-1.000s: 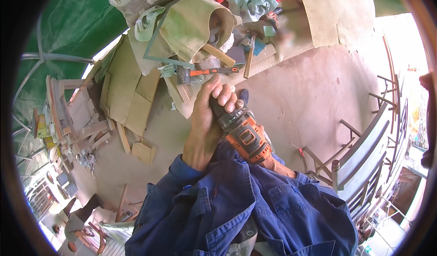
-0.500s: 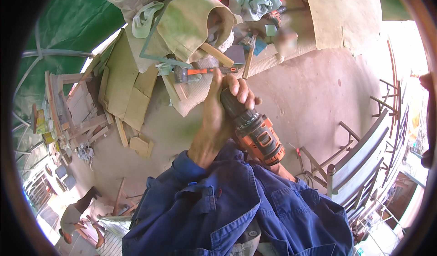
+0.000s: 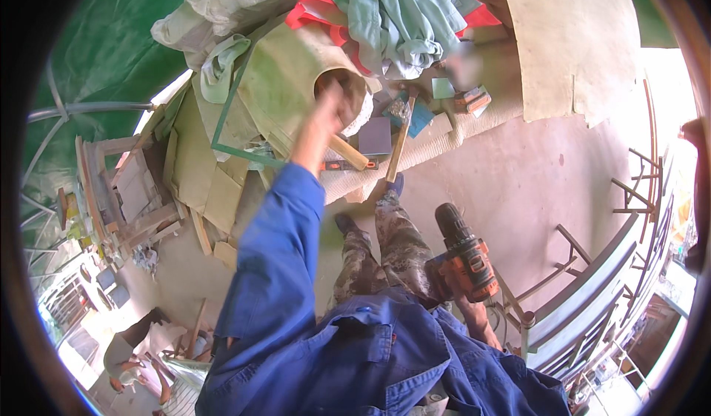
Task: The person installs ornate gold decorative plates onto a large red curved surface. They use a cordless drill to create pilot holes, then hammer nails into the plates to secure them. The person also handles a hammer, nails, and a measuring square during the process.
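Note:
My right hand [image 3: 468,306] grips an orange and black cordless drill [image 3: 471,264] low at my right side, its dark chuck tilted up and left; the drill's body hides most of the fingers. With the arm stretched forward, my left hand [image 3: 329,116] is at the mouth of a rolled tan sheet [image 3: 278,75]. Motion smears its fingers, so I cannot make out whether they hold anything. Just beyond that wrist, an orange and black tool [image 3: 342,166] lies partly hidden by the forearm. A wooden strip [image 3: 401,138] leans nearby, beside a grey square piece [image 3: 375,136].
Pale green cloth [image 3: 400,16] and red fabric are heaped at the back. An orange battery-like block [image 3: 474,101] sits right of the strips. Folded cardboard [image 3: 196,153] and scrap wood [image 3: 137,201] lie left. Dark metal frames [image 3: 592,283] stand right. Another person [image 3: 133,357] is at lower left.
My left hand has left the drill's chuck and reached forward to the rolled sheet. The drill, in my right hand, has moved right and down. My legs now show.

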Motion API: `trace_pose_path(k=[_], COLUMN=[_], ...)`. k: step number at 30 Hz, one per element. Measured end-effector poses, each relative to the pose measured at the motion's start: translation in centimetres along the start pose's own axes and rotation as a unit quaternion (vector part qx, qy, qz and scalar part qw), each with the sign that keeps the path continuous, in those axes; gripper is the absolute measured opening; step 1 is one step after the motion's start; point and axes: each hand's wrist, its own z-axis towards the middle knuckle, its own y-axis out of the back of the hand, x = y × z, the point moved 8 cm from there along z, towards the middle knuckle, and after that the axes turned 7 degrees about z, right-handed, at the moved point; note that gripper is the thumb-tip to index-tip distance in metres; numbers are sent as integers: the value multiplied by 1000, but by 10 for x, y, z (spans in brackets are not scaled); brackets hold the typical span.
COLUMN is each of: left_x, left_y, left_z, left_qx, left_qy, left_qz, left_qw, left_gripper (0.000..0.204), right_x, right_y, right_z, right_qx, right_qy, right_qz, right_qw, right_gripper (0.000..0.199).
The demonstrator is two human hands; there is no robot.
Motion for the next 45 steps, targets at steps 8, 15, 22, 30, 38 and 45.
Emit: trace_pose_path(k=[8,15,22,30,38,45], left_x=[120,183,187,172,150,157], left_y=[29,-59,-34,-109,-156,-173], left_z=[-108,-89,-48,-13,-62,-92], left_qx=[-234,-23,-117,-21,145,158], left_qy=[-89,-14,-63,-7,30,107], left_qz=[126,327,347,38,129,168], left_qw=[960,944,928,999,981,967], left_gripper=[40,40,43,42,44,32], right_x=[-66,-169,-200,-185,-152,-129], right_y=[27,2,-29,-39,-39,-44], right_z=[98,217,256,245,227,221], right_qx=[18,-40,-43,56,68,127], right_qy=[16,-155,-291,-312,-336,-288], right_qz=[-16,218,388,492,663,693], right_qw=[1000,963,873,811,666,648], right_gripper=[37,37,24,14,19,24])
